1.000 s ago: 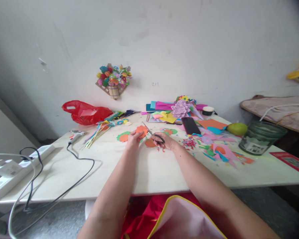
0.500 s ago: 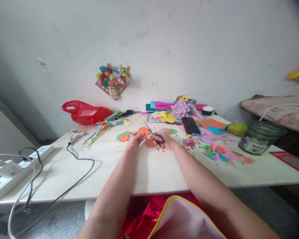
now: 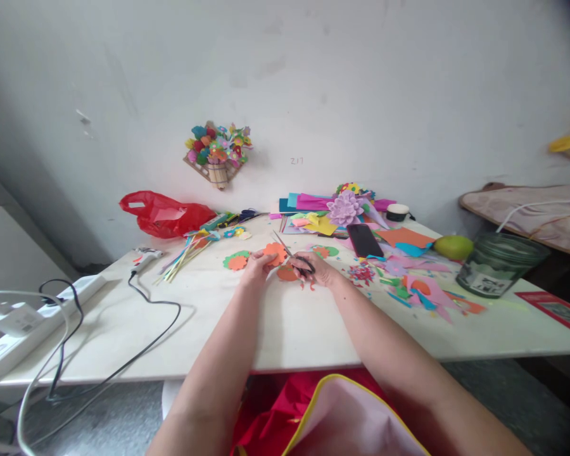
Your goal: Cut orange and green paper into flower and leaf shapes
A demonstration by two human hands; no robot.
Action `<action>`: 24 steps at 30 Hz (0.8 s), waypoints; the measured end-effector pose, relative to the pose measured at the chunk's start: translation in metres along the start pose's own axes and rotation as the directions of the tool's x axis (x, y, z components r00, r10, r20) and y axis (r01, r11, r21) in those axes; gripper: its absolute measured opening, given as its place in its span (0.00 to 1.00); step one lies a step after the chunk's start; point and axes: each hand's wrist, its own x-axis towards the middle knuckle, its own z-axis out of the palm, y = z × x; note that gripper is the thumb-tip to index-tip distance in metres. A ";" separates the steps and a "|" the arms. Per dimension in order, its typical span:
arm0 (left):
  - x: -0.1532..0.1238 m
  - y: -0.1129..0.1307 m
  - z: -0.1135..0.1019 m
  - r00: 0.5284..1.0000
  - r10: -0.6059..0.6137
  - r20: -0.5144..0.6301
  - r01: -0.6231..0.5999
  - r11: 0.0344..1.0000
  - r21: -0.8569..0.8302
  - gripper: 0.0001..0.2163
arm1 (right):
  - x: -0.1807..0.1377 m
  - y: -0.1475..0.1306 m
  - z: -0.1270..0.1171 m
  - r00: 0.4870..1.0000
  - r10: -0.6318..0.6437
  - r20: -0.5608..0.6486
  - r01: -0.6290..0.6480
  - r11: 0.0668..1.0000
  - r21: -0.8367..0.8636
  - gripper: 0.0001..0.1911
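Note:
My left hand (image 3: 259, 265) pinches an orange flower-shaped cutout (image 3: 275, 253) with a scalloped edge. In my right hand (image 3: 319, 270) is a pair of scissors (image 3: 304, 265) with dark handles; its blades point up and left, beside the cutout's right edge. Below the cutout an orange piece (image 3: 287, 273) lies on the table, with small curled orange scraps (image 3: 306, 287) near it. Left of my hands rest orange and green flower cutouts (image 3: 237, 260). A green cutout with orange on it (image 3: 330, 251) lies just beyond my right hand.
Paper scraps (image 3: 427, 294), a phone (image 3: 365, 240) and a dark green bucket (image 3: 496, 266) are on the right. A red plastic bag (image 3: 166, 215), thin sticks (image 3: 183, 256), a glue gun (image 3: 145, 258) with its cord and a power strip (image 3: 52, 316) are on the left.
Hardly anything differs. The whole view has shifted very slightly, while both hands keep their hold on the cutout and the scissors.

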 end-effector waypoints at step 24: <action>-0.001 0.003 0.004 1.000 -0.003 0.002 0.003 0.999 -0.032 0.11 | 0.010 0.012 -0.005 1.000 -0.018 -0.012 0.017 1.000 -0.023 0.19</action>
